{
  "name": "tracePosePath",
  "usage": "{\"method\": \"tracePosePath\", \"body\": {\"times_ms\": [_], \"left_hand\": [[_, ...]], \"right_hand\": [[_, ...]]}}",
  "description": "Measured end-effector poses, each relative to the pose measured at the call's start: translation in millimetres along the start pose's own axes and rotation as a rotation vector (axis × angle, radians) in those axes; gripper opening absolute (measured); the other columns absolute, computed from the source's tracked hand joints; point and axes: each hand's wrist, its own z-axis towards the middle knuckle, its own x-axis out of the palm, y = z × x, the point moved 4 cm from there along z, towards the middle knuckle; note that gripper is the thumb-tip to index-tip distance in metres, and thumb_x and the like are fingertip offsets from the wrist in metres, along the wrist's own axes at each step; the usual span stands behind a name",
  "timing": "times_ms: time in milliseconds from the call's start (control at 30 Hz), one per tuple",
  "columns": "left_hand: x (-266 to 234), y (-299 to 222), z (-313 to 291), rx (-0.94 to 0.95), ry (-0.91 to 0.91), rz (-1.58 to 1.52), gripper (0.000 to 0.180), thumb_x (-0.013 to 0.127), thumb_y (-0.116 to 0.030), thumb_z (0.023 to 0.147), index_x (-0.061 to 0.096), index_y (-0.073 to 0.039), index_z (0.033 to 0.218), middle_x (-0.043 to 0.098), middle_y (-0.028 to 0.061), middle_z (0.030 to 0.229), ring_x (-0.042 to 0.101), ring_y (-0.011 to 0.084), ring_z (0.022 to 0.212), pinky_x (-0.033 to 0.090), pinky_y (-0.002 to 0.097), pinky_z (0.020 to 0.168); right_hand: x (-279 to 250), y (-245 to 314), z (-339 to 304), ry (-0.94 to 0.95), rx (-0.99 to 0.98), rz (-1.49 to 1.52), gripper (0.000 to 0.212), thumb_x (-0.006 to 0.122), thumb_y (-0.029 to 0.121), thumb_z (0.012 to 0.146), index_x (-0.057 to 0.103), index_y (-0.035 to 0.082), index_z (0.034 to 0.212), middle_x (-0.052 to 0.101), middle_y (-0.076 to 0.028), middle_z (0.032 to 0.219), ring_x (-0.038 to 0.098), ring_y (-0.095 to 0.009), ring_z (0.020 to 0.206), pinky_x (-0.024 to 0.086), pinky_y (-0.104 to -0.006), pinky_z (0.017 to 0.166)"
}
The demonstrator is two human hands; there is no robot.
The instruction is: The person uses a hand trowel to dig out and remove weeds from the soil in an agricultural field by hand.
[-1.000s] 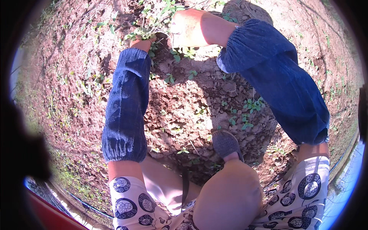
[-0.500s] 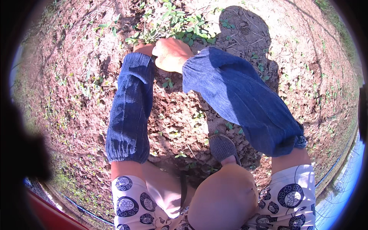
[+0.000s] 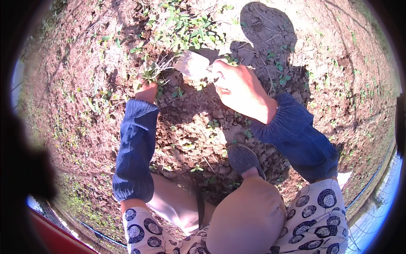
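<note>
My left hand point(image 3: 145, 89) is closed around a clump of weeds point(image 3: 154, 71), whose thin pale stems or roots splay out toward the right above the soil. In my right hand point(image 3: 243, 89) is a trowel point(image 3: 192, 64) with a flat, broad, pale blade, brightly lit. The blade points left toward the clump and lies close over the ground, apart from my left hand. My right fingers hide the handle. Just beyond the blade grows a patch of leafy green plants point(image 3: 196, 31).
Dry, cloddy brown soil point(image 3: 186, 127) with scattered seedlings surrounds both hands. My shoe point(image 3: 245, 158) stands on the soil below the right hand, near my bent knee point(image 3: 247, 216). A dark shadow point(image 3: 270, 34) falls across the upper right.
My hands were together at the plant patch; they are now apart. The left has drawn back nearer me with the weeds, the right has moved right, and the trowel blade has come into sight.
</note>
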Motion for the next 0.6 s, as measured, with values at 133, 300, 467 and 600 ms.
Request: {"method": "tracePosePath", "body": {"times_ms": [133, 300, 467, 600], "left_hand": [[18.6, -34.7, -3.6, 0.525, 0.151, 0.425, 0.051, 0.067, -0.026, 0.084, 0.049, -0.001, 0.125, 0.063, 0.0141, 0.101, 0.064, 0.0244, 0.085, 0.053, 0.0334, 0.071], [79.2, -93.9, 30.3, 0.935, 0.167, 0.822, 0.069, 0.071, -0.021, 0.067, 0.043, -0.018, 0.130, 0.059, 0.0099, 0.116, 0.061, 0.0259, 0.099, 0.051, 0.0358, 0.076], [124.9, -120.4, 83.7, 0.470, 0.330, 1.165, 0.049, 0.053, -0.016, 0.080, 0.044, -0.009, 0.128, 0.057, 0.0171, 0.108, 0.063, 0.0342, 0.084, 0.052, 0.0403, 0.067], [105.8, -92.5, 112.8, 0.385, 0.350, 1.200, 0.062, 0.056, -0.042, 0.083, 0.042, -0.004, 0.130, 0.056, 0.0223, 0.114, 0.061, 0.0383, 0.094, 0.050, 0.0396, 0.078]], "right_hand": [[-6.0, -26.3, -10.8, -0.091, 0.030, 0.233, 0.027, 0.057, -0.003, 0.072, 0.053, 0.005, 0.097, 0.048, -0.006, 0.056, 0.049, -0.014, 0.049, 0.040, -0.0282, 0.048], [-37.6, -48.8, -14.3, -0.158, 0.135, 0.290, 0.032, 0.056, -0.004, 0.076, 0.054, 0.003, 0.107, 0.052, -0.007, 0.062, 0.048, -0.014, 0.050, 0.038, -0.0255, 0.046], [-46.1, -78.0, -21.3, -0.338, 0.785, 1.589, 0.013, 0.057, 0.011, 0.085, 0.053, 0.000, 0.090, 0.047, -0.004, 0.065, 0.043, -0.011, 0.055, 0.033, -0.0254, 0.048], [-68.9, -76.2, -8.5, -0.140, 0.304, 0.479, 0.013, 0.057, 0.008, 0.086, 0.053, -0.002, 0.093, 0.050, -0.005, 0.070, 0.046, -0.011, 0.057, 0.038, -0.0257, 0.049]]}}
